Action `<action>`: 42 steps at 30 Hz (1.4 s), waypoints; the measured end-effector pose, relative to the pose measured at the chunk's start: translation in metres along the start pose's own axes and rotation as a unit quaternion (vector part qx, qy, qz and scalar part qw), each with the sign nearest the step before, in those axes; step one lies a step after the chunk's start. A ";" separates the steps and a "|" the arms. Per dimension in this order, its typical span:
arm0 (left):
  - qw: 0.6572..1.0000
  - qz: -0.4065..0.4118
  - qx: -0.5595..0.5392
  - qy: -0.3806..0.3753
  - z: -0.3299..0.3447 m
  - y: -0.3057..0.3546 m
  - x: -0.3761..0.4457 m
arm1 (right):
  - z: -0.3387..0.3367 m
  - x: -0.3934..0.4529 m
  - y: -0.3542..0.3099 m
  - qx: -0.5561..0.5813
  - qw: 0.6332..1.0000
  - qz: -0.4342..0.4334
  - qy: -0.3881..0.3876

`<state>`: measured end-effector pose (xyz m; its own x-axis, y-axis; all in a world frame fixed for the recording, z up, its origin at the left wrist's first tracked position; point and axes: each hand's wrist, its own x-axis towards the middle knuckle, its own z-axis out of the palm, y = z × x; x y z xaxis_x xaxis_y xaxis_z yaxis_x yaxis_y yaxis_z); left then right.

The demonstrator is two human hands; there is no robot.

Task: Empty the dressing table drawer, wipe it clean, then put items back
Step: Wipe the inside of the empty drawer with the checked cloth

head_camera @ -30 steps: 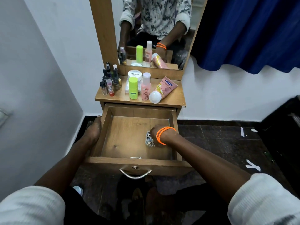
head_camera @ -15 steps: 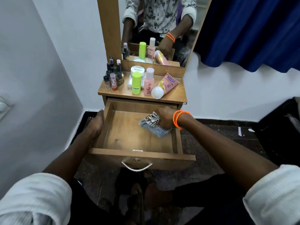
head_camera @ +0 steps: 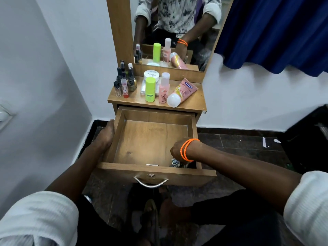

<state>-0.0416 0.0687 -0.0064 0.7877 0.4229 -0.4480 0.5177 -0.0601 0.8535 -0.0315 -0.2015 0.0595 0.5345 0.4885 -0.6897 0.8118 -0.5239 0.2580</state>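
White walls meet in a corner behind the small wooden dressing table (head_camera: 193, 103), with a blue curtain (head_camera: 276, 32) hanging up and to the right of the right hand and dark tiled floor (head_camera: 239, 144) beyond it; the drawer (head_camera: 150, 139) stands pulled fully out toward the person, a shallow open box of light brown wood grain, its bare floor showing a faint dark scratch near the back and a small knot mark toward the left hand, its front panel carrying a curved metal handle (head_camera: 150, 181).

Left hand (head_camera: 105, 137) lies flat along the outside of the drawer's left wall, fingers straight and together, pressing it; right hand (head_camera: 177, 150), with orange bands (head_camera: 188, 150) at the wrist, reaches down into the near right corner, fingers curled onto a patterned cloth (head_camera: 175, 162) that is bunched against the front wall, mostly hidden below the hand.

Up past both hands the tabletop holds a lime green bottle (head_camera: 150, 89), a pink bottle (head_camera: 164, 88), a pink tube (head_camera: 184, 90) lying on its side with its white cap nearest, a white jar (head_camera: 151, 74) and a cluster of small dark bottles (head_camera: 124, 80); the mirror (head_camera: 177, 32) above repeats them.
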 end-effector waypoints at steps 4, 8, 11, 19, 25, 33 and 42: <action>1.000 0.000 -0.007 0.010 0.004 -0.001 0.000 | -0.004 0.003 -0.006 -0.068 0.997 -0.005 -0.040; 1.000 0.002 -0.007 0.000 0.003 -0.002 -0.001 | -0.028 0.006 -0.008 -0.117 0.984 -0.018 -0.133; 1.000 0.002 -0.013 0.006 0.001 -0.005 0.004 | -0.069 -0.011 0.008 -0.148 0.982 0.011 -0.115; 1.000 -0.017 -0.025 -0.006 -0.002 -0.005 0.004 | -0.078 -0.031 0.035 -0.063 0.993 0.059 0.078; 1.000 0.015 -0.008 -0.004 0.000 -0.004 0.004 | -0.047 0.003 -0.007 0.063 0.968 0.068 0.231; 1.000 0.019 -0.007 -0.006 0.001 -0.005 0.006 | -0.046 0.001 -0.021 0.203 0.960 -0.045 0.188; 1.000 0.005 -0.007 -0.015 0.000 -0.009 0.013 | -0.034 -0.017 0.000 0.064 0.998 -0.015 -0.020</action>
<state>-0.0357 0.0750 -0.0196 0.8031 0.3949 -0.4462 0.5047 -0.0526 0.8617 -0.0328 -0.1865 0.0942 0.4982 0.4792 -0.7226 0.7894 -0.5955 0.1493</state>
